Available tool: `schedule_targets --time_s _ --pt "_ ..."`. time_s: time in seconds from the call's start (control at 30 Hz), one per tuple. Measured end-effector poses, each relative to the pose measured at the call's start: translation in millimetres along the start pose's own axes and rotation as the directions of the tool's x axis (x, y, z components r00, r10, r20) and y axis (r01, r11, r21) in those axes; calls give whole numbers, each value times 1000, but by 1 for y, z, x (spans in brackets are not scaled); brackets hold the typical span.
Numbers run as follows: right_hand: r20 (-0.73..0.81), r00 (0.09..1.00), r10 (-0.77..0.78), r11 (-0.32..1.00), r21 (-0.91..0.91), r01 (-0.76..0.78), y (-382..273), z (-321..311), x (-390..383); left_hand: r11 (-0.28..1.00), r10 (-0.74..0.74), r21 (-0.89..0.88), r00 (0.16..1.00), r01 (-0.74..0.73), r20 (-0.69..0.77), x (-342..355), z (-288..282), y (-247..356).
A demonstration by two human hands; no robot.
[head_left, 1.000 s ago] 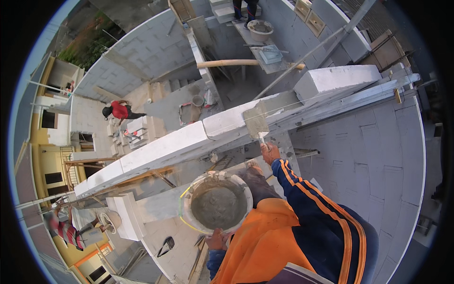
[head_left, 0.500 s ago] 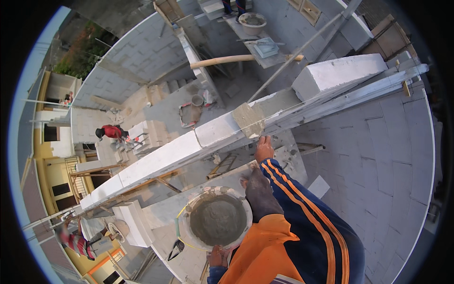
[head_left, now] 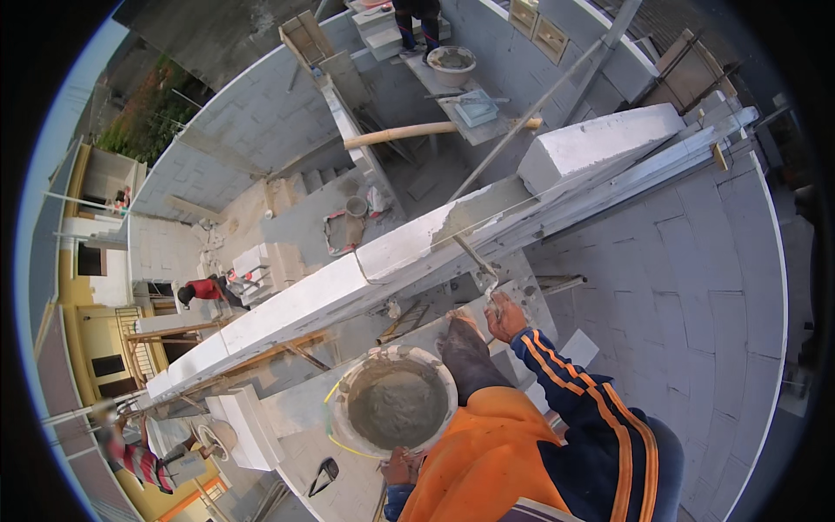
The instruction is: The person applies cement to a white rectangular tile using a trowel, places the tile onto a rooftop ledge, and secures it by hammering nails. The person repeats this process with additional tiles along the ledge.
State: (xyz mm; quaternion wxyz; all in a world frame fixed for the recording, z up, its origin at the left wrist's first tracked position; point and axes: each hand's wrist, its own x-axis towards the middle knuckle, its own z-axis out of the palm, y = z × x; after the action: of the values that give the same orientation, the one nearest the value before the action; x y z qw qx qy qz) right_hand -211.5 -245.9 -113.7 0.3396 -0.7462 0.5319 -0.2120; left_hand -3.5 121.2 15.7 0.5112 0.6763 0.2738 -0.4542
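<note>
My right hand is closed round the handle of a trowel, whose blade is turned edge-on beside the wall's near face. Behind the blade, a grey mortar bed covers part of the top of the white block wall. It stops at a large white block standing on the wall to the right. My left hand grips the near rim of a round mortar tub. Wet grey mortar lies inside the tub.
A thin string runs along the wall top. Beyond it, a tub stands on planks by a person's legs. One person in red works lower down at left; another in stripes is at lower left. A diagonal pole crosses behind the wall.
My right hand has drawn back from the wall, down and right. The trowel's blade has turned from flat over the wall top to edge-on. My left hand stays at the tub.
</note>
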Motion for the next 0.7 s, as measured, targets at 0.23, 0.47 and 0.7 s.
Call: schedule_targets --time_s 0.23,0.47,0.7 --pt "168 965 199 976 53 -211 -3 -3 72 974 103 203 995 -100 -2 -3 11 19" --pt "3 863 505 756 480 -444 45 -30 96 984 38 176 997 -26 -70 18 5 18" --pt "284 872 398 654 579 -487 -24 31 86 980 59 194 996 -44 -70 25 -4 6"
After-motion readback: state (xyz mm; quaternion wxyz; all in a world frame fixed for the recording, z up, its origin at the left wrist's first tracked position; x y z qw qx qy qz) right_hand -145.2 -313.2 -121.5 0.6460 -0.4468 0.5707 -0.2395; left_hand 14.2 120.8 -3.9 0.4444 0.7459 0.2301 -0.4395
